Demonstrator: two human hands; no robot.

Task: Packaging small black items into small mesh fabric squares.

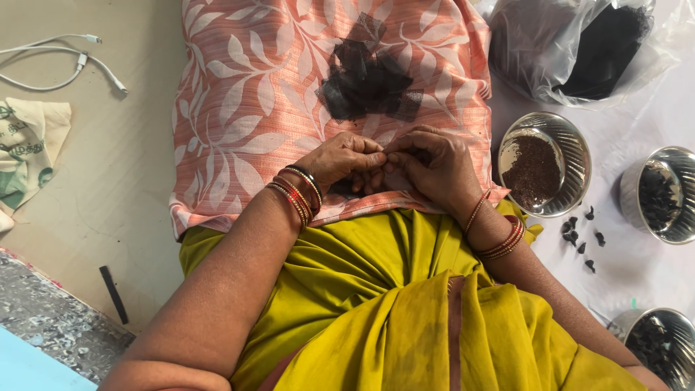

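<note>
From my remote seat I look down over a lap draped in a yellow-green garment [405, 311], and across the knees lies a pink cloth with a white leaf print [289, 94], spread flat, I judge, as a working surface that catches anything dropped. On it, just beyond the hands, sits a heap of black net pieces [365, 76], within easy reach.

To the right, on a white sheet [637, 268], a clear plastic bag of dark material [579, 43] lies open at the top edge. Below it stands a steel bowl of fine dark-brown grains [539, 166], just beside the pink cloth (close to the right hand, which seems the reason for its spot). Two more steel bowls of dark lumps [662, 192] sit farther right and at the lower corner. Between them a few small black finished bits [579, 235] lie loose on the sheet.

The left hand [340, 159] and right hand [434, 166] meet fingertip to fingertip over the cloth, both pinched shut on something tiny that I cannot make out; it is hidden between the fingers. Red and gold bangles [297, 195] ring both wrists.

On the tan floor at far left lie a white cable [65, 65] and a printed cloth bag [29, 152].
</note>
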